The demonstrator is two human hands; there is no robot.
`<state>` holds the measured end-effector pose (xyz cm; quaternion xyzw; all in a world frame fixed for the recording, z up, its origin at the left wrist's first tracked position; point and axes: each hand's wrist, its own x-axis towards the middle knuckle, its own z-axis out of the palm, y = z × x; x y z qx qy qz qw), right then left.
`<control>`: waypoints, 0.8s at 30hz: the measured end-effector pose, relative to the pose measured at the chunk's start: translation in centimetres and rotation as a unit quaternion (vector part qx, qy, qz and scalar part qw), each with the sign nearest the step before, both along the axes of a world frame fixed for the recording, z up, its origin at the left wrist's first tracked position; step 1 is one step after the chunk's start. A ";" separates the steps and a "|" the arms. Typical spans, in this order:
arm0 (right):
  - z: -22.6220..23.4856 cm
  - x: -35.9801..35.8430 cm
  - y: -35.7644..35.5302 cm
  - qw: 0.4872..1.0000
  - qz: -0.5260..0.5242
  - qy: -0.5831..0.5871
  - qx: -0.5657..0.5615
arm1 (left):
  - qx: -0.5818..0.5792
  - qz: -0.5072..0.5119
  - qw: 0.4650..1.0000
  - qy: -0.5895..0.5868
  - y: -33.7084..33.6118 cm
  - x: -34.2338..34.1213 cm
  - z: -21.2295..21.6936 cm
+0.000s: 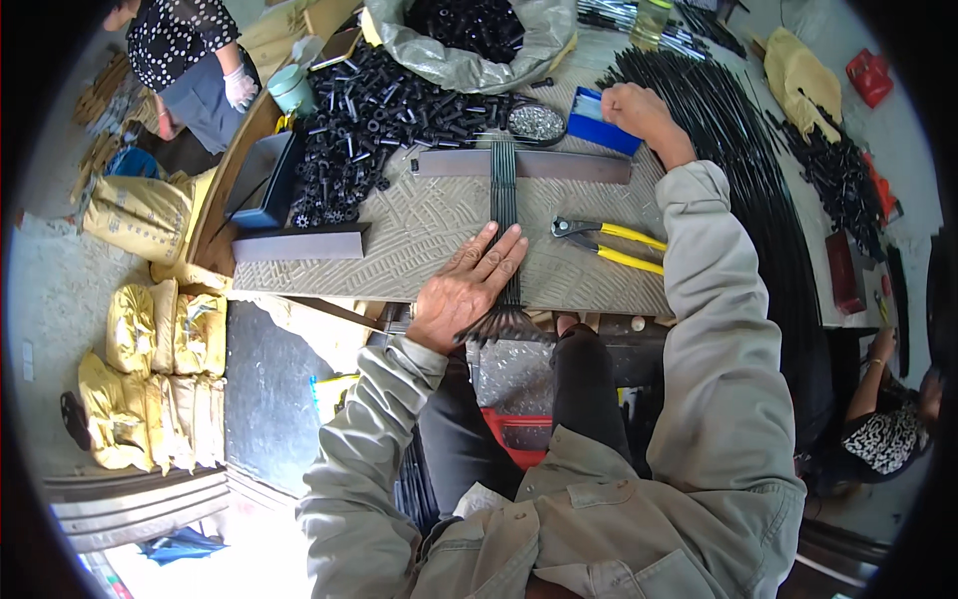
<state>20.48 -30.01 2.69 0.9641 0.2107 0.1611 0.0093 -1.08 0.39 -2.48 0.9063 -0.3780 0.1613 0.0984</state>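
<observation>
Two hands are working at once, each on a different job. The left hand (pixel 467 285) is lying flat and spread, fingers stretched forward, pressing down on a bundle of thin black rods (pixel 505 190) that is running straight away from the person across the ribbed mat (pixel 419 240). Nothing is being gripped here; the palm is simply weighing on the rods, which looks like a way of keeping them side by side and stopping them from rolling. Their near ends are fanning out past the table edge just below that palm, while their far ends are passing under a grey metal bar (pixel 559 166) lying crosswise, seemingly serving as a stop or a clamp.

Over on the other side, the right hand (pixel 639 112) is reaching far forward with fingers curled down at a blue box (pixel 599 128); whether it has anything pinched I cannot tell. Just beside the box, a small round tin of shiny bits (pixel 537 122) is sitting within easy reach, probably on purpose. Yellow-handled pliers (pixel 611 244) are resting near the rods, untouched. A heap of black plastic parts (pixel 384 110) is crowding the far left of the bench, and a long sheaf of black rods (pixel 743 150) is waiting to the right
</observation>
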 end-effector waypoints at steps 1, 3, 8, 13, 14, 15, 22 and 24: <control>0.4 0.0 -0.3 1.000 0.003 -0.009 0.029 | -0.009 -0.007 1.000 0.007 0.1 -0.1 0.3; 0.7 -0.4 -0.5 0.996 0.005 -0.023 0.091 | -0.025 -0.025 0.999 0.024 0.3 -0.5 0.8; 1.5 -2.4 -0.5 0.996 -0.005 -0.084 0.005 | -0.020 -0.036 0.999 -0.022 0.0 -0.2 0.4; 8.0 -14.9 5.5 0.770 0.211 0.190 0.571 | -0.188 -0.072 0.977 0.070 0.4 -2.3 4.4; 9.8 -19.0 6.3 0.762 0.226 0.212 0.568 | -0.355 -0.141 0.904 0.190 -0.1 -3.0 6.4; 10.8 -22.3 6.9 0.753 0.239 0.235 0.566 | -0.503 -0.201 0.783 0.305 -0.6 -3.5 8.0; 11.0 -29.0 9.6 0.894 0.287 -0.161 0.305 | -0.492 -0.163 0.790 0.328 -1.3 -5.8 14.3; 10.1 -28.6 9.6 0.890 0.283 -0.156 0.322 | -0.483 -0.147 0.805 0.310 -1.4 -5.8 14.2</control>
